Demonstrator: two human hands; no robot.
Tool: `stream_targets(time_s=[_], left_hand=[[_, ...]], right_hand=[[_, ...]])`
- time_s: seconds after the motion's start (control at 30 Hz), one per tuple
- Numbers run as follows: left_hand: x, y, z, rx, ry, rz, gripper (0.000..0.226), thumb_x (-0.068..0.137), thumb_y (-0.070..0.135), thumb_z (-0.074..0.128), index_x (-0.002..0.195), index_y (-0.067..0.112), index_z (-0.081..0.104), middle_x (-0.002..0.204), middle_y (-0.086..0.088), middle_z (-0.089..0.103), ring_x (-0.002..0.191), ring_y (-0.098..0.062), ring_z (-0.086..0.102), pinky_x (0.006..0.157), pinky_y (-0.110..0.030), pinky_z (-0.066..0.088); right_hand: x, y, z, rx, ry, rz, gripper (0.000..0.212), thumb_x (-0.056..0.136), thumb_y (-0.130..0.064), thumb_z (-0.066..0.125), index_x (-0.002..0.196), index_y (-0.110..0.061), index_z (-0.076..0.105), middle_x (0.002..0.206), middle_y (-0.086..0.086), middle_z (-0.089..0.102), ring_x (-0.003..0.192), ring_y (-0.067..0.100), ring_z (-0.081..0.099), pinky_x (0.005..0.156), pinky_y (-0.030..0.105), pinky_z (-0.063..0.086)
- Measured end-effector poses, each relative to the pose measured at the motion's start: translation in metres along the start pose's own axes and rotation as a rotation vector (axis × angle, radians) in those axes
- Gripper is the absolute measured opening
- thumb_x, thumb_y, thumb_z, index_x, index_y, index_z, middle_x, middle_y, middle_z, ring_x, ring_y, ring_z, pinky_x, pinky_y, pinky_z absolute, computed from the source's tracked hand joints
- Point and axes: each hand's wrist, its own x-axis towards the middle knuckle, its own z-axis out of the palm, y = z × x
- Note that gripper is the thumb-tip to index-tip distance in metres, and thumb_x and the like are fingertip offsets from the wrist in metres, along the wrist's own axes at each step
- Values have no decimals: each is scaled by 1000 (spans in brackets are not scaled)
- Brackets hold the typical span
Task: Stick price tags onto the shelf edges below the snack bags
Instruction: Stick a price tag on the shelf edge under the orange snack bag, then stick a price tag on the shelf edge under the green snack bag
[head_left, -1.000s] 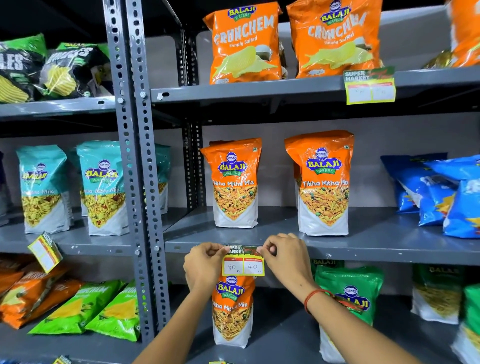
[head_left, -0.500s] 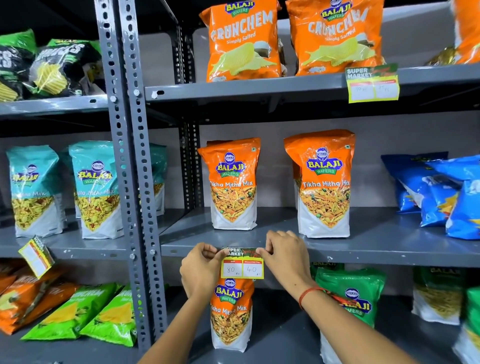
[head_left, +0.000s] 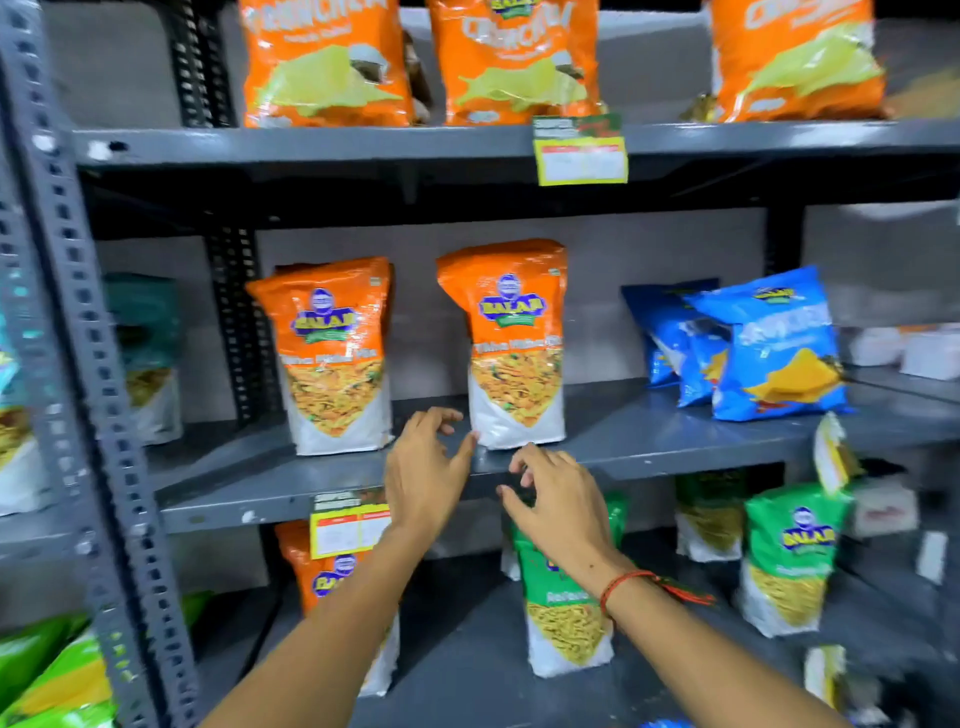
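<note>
Since a second ago: both hands are coming off the price tag and rising to the right of it; the view is swinging right too, and the picture is blurring with the motion.

Price tag: it is hanging from the front edge of the middle shelf, below the left orange mix bag. Nothing is touching it now, so it looks stuck. It sits there so a shopper can read the price right under that product.

Left hand: it is hovering just right of the price tag and above it, grip spread and empty, thumb almost touching the bottom corner of the right orange mix bag. My read is that it is either nudging that bag straight or simply letting go.

Right hand: it is floating further right of the price tag, over the shelf edge, grip loosely spread, carrying nothing that I can see. A red thread is circling the wrist.

Upper tag: well above the price tag and to its right, another one is hanging on the top shelf under the orange wafer bags.

Next, as a guess: the blue chip bags, far right of the price tag, are showing no tag directly beneath them.
</note>
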Motion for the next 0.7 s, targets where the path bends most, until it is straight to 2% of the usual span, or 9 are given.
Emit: stream_targets(time_s=[0.13,0.3,0.4,0.43,0.5,0.57,0.63,0.7], left_hand=[[12,53,57,-62,-115,61,20,81,32,73,96,20,69,90,-1,71,83,-25,66,70,-35,50],[15,129,139,-150,-281,188,18,80,38,72,89,22,73,81,3,75,79,-19,70,72,-36,56],[8,174,187,-108,-367,274,23,80,46,70,86,23,73,81,4,76,83,-21,70,72,-35,56],[6,188,204,-89,-404,299,25,80,47,70,86,23,74,83,3,77,85,-23,70,73,-35,55],[2,216,235,-50,-470,342,28,81,49,68,88,23,75,87,0,77,90,-26,69,76,-35,53],[0,238,263,-33,-525,346,29,82,49,68,91,22,75,90,-3,77,93,-27,69,75,-34,51],[2,256,294,-30,-566,332,28,81,45,70,95,21,75,94,-3,77,96,-27,69,78,-35,53],[6,268,319,-15,-601,289,27,77,40,74,96,22,75,96,-1,78,98,-25,70,82,-37,56]], right_hand=[[-15,68,-43,27,83,215,21,74,-32,73,87,-24,59,69,-8,60,76,22,59,68,36,47],[-41,164,-81,198,211,577,18,76,-28,76,85,-24,61,67,-8,59,67,20,61,66,33,48],[-54,213,-97,354,363,758,16,81,-26,74,86,-16,63,69,-1,63,66,16,59,61,15,42],[-58,231,-101,438,439,839,17,82,-26,73,87,-14,62,72,3,63,68,17,59,61,13,43],[-64,269,-108,535,581,965,19,83,-27,72,89,-15,58,80,8,64,73,21,59,69,26,48],[-67,303,-116,543,650,1051,20,84,-28,70,94,-19,54,82,6,62,75,23,57,74,34,45],[-66,335,-126,599,671,1093,21,85,-29,69,97,-20,54,80,1,57,71,20,54,71,33,44],[-62,362,-134,690,622,1092,20,83,-31,71,93,-20,58,85,3,60,71,14,53,67,28,43]])
